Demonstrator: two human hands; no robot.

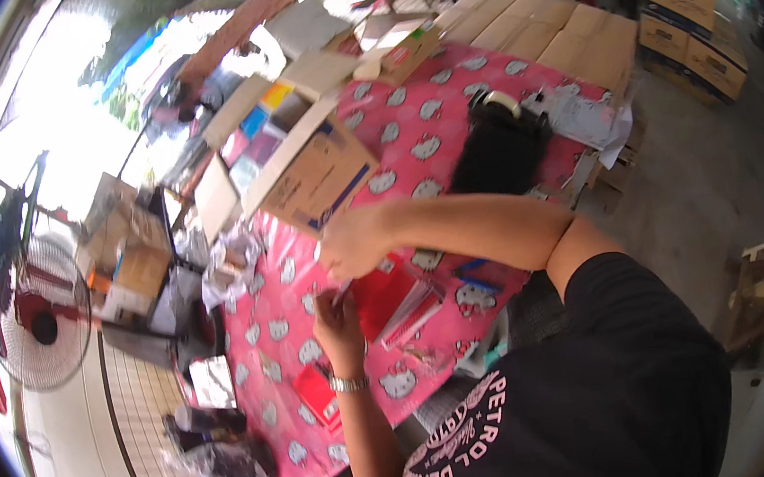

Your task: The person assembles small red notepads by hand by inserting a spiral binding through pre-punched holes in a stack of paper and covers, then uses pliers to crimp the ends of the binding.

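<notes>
My left hand (340, 328), with a metal watch (349, 384) on its wrist, is closed in a pinch over the pink tablecloth. A small pale bit shows at its fingertips, too blurred to name. Just above it, my right hand (356, 244) reaches across from the right, its fingers curled together; whatever is in them is hidden. Beside both hands lies a bright red flat packet or folder (378, 298), with a red-and-white striped piece (414, 317) at its lower right edge. Another red flat packet (317, 394) rests left of my left forearm.
An open cardboard box (317, 178) with colourful contents stands just beyond my hands. A black item (500, 150) with a tape roll (501, 105) lies to the right. Plastic bags (231, 265) and a standing fan (41, 318) are at left; stacked cartons (683, 35) stand far right.
</notes>
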